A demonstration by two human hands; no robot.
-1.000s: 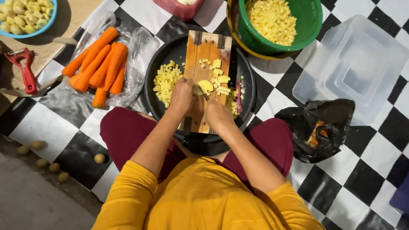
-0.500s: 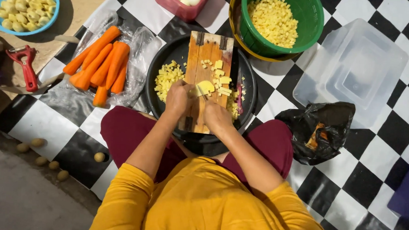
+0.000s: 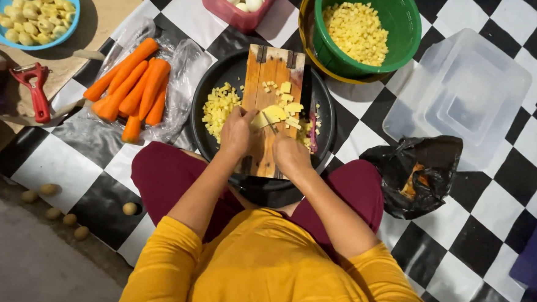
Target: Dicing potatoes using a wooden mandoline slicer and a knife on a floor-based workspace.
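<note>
you're mid-dice: left hand [image 3: 236, 131] clamps the potato piece [image 3: 271, 115] on the cutting board [image 3: 271, 77] at frame centre, right hand [image 3: 290, 153] gripping the knife [image 3: 271, 124], blade on it. next cut likely needs fingertips tucked clear of the blade. both forearms angle in from the lower frame, wrists low over the black pan [image 3: 224, 69].

Mustard-yellow long-sleeved top with pushed-up sleeves, maroon trousers.

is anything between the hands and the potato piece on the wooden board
Nothing visible. The left hand rests directly on the pale yellow potato piece on the wooden cutting board, and the right hand brings a small knife straight onto it.
</note>
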